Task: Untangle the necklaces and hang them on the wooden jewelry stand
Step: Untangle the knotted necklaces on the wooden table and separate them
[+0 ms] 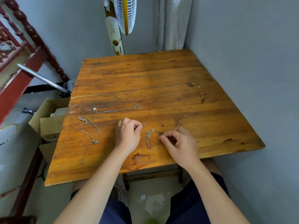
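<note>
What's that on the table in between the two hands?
In the head view, a silver chain lies between the left hand and the right hand, next to a darker chain.

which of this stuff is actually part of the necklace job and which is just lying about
Job:
silver chain, pinched by left hand
dark chain, pinched by right hand
straight silver necklace and looped silver necklace, laid out on the table
No stand in view.

Lying about:
cardboard box
fan
metal pole
</note>
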The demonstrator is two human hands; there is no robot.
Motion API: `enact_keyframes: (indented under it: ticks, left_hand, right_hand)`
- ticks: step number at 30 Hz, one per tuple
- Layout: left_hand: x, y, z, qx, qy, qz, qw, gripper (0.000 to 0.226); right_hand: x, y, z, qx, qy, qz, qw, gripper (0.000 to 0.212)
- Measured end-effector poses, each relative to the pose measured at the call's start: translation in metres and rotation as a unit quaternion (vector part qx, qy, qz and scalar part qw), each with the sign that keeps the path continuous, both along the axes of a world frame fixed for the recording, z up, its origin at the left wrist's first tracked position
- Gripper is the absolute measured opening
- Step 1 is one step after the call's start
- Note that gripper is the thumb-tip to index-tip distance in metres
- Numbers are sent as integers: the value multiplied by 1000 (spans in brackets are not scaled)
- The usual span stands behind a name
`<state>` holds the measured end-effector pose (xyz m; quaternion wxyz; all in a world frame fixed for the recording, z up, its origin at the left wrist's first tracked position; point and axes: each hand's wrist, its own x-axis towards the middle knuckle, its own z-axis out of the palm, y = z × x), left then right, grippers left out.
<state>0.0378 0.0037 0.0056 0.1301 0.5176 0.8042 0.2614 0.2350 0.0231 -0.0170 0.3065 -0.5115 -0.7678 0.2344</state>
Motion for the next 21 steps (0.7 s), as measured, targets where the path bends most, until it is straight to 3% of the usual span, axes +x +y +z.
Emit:
enact_keyframes:
  ticks: [8, 10, 13, 18, 21]
  left_hand:
    - [-14, -31, 2, 26, -76, 6, 997, 8]
    - [-13, -26, 6, 18, -87, 8, 996, 19]
    - [-8, -19, 8, -4, -45, -2, 999, 30]
    - [-5, -24, 6, 27, -11, 3, 1000, 12]
    - [-10, -23, 5, 0, -17, -7, 1000, 11]
  right_hand:
    - [3, 0, 2, -47, 46, 4, 998, 14]
    - [4, 0, 2, -56, 55, -1, 997, 16]
    - [4, 0, 3, -62, 66, -8, 996, 17]
    - [4, 1, 3, -62, 68, -12, 996, 17]
    - [4, 2, 2, -56, 60, -12, 997, 17]
